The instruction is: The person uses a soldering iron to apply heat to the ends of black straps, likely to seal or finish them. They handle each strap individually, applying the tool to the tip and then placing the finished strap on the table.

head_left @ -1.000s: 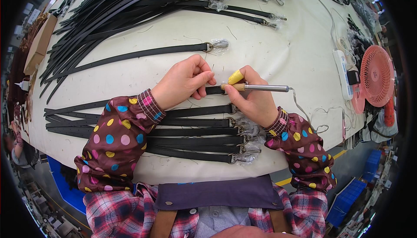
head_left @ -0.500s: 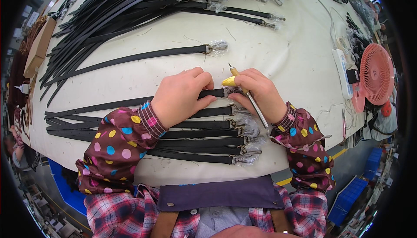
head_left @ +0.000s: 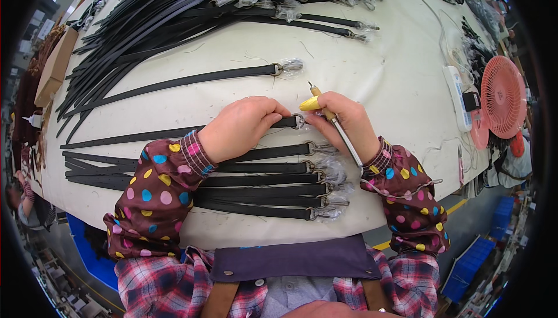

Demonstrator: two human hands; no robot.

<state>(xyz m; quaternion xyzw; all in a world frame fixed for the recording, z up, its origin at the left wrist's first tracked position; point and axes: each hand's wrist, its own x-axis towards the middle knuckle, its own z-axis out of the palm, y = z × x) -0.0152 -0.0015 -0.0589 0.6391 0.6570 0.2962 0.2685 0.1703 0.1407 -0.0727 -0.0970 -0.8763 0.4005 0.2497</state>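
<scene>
A black strap (head_left: pixel 285 122) lies crosswise before me, a metal ring (head_left: pixel 300 121) at its right end. My left hand (head_left: pixel 239 127) is closed on this strap just left of the ring, thumb and forefinger together. In my right hand (head_left: pixel 353 121) is a pen-shaped tool (head_left: pixel 347 142) with a brass-coloured collar, a thin tip pointing away from me and a cord at its rear. A yellow cover wraps one right fingertip. Right fingertips also reach the ring end; their exact contact is hidden. Nearer me lie several similar straps (head_left: pixel 273 168), their hardware in clear plastic.
Beyond my hands, a single strap (head_left: pixel 192 78) lies on the white tabletop (head_left: pixel 401 85). A large pile of black straps (head_left: pixel 157 16) covers the far left. To the right are a white power strip (head_left: pixel 457 98) and a pink fan (head_left: pixel 504 96). Blue crates (head_left: pixel 465 267) stand below the table.
Both hands have shifted slightly away from me with the strap's ring end. The left fingers have straightened toward the ring, which now shows more clearly. The tool stays in the right hand.
</scene>
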